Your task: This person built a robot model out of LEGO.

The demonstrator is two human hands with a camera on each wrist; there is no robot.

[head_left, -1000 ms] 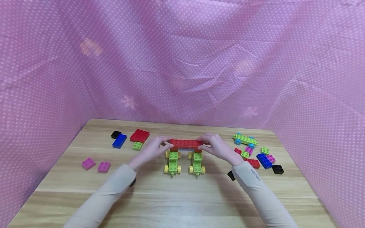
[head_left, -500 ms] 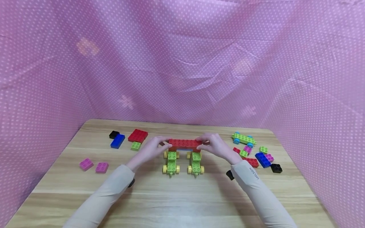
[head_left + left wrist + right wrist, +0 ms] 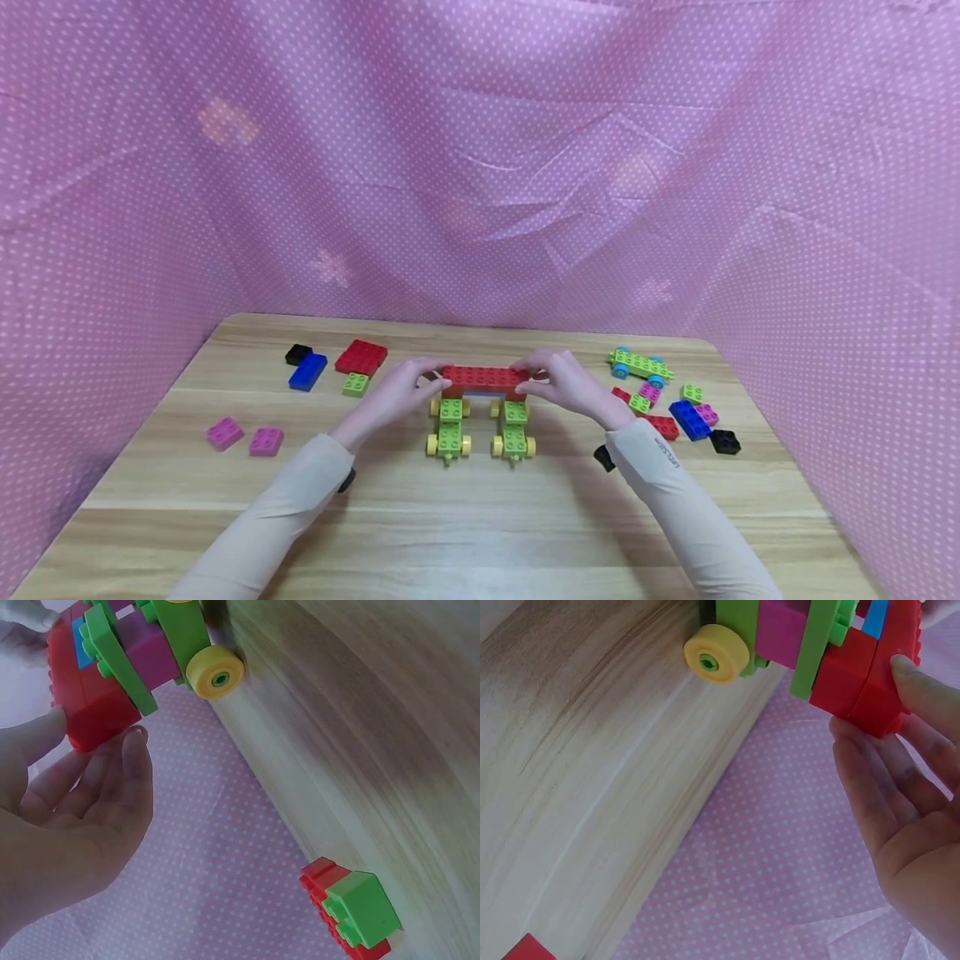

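A long red brick [image 3: 483, 379] lies across the far ends of two green carts with yellow wheels [image 3: 448, 427] [image 3: 513, 428] at the middle of the wooden table [image 3: 450, 517]. My left hand [image 3: 433, 383] pinches the brick's left end, and my right hand [image 3: 531, 380] pinches its right end. In the left wrist view the thumb rests on the red brick [image 3: 86, 705] and the fingers [image 3: 129, 769] touch its underside, with a yellow wheel [image 3: 215, 671] beside it. The right wrist view shows the same hold on the red brick [image 3: 870, 679] by my right hand's fingers [image 3: 870, 780].
At the back left lie a black brick [image 3: 297, 354], a blue brick [image 3: 307, 372], a red plate [image 3: 362, 357] and a small green brick [image 3: 356, 384]. Two pink bricks [image 3: 246, 437] sit front left. A green cart with blue wheels [image 3: 641, 366] and several loose bricks [image 3: 686, 415] lie right. Pink dotted cloth [image 3: 480, 167] walls the table.
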